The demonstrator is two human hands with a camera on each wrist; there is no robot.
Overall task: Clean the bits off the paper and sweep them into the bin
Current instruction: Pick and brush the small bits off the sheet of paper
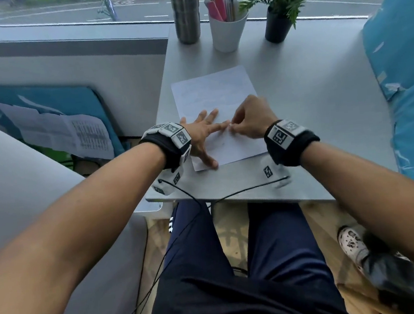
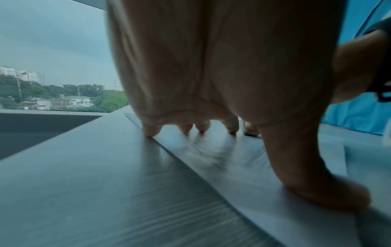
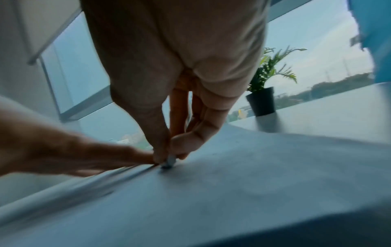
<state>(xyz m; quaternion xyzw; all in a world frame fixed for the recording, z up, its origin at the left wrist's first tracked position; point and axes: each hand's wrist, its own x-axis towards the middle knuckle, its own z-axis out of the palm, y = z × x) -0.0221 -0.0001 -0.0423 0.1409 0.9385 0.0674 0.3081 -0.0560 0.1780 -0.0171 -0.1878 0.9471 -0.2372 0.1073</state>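
A white sheet of paper [image 1: 210, 90] lies on the grey table [image 1: 322, 98]. My left hand [image 1: 204, 134] presses flat on the sheet's left part with fingers spread; in the left wrist view its fingertips [image 2: 150, 132] and thumb rest on the paper [image 2: 232, 167]. My right hand [image 1: 232, 126] pinches a small pale piece [image 3: 169, 161], perhaps an eraser, between thumb and forefinger and holds it down on the paper [image 3: 232, 183], just beside the left forefinger [image 3: 127, 157]. Loose bits are too small to make out. No bin is in view.
A steel bottle [image 1: 185, 13], a white cup of pens [image 1: 230, 31] and a potted plant [image 1: 278, 21] stand at the table's far edge. A blue cushion [image 1: 407, 84] borders the right side. Black cables [image 1: 242, 191] trail over the front edge.
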